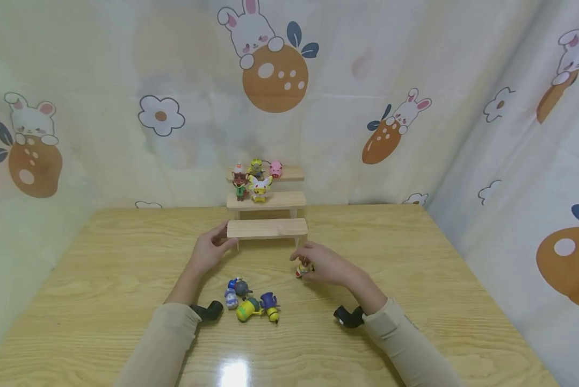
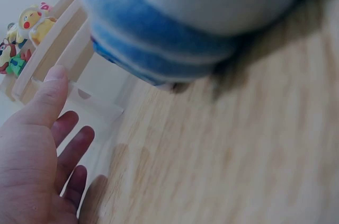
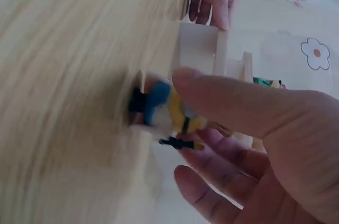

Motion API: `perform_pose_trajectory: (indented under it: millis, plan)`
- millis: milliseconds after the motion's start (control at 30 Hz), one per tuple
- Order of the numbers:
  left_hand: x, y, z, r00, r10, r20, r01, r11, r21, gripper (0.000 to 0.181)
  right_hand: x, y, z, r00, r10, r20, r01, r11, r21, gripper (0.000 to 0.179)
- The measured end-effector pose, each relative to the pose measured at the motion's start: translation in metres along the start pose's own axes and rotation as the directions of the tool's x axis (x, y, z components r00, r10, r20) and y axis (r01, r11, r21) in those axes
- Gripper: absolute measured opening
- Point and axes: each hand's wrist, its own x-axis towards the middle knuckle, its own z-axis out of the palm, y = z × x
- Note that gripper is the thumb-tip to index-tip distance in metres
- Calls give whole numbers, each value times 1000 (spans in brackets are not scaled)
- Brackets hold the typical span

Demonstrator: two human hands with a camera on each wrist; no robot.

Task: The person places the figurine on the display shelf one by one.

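A wooden three-step display stand stands toward the back of the table. My left hand is at the left end of its lowest step; in the left wrist view its thumb touches the step's edge and the fingers are loosely extended. My right hand pinches a small toy figurine with yellow, blue and black parts, just in front of the stand's right side. That figurine is blurred in the right wrist view. On the stand's upper steps are a fox figurine, a yellow-and-white figurine and a pink pig figurine.
Several figurines lie in front of the stand: a blue-and-white one, a yellow one and a purple-hatted one among them. A minion figurine stands on the top step. A patterned curtain hangs behind the table.
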Motion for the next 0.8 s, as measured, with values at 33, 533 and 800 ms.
perform_pose_trajectory:
  millis: [33,533,800]
  plan:
    - [0,0,1,1000,-1,1,1,1000,-3,79,-1,0,-1,1000,18,-2,-18,1000,1,45]
    - [-1,0,-1,1000,0,6,0,1000,2,79,-2,-7,-9,987,159,-28,-160,986,-48,28]
    - [-1,1,0,1000,15,2,-15,1000,10,77,-3,-9,-6,983,181,-34,-183,981,-63,21]
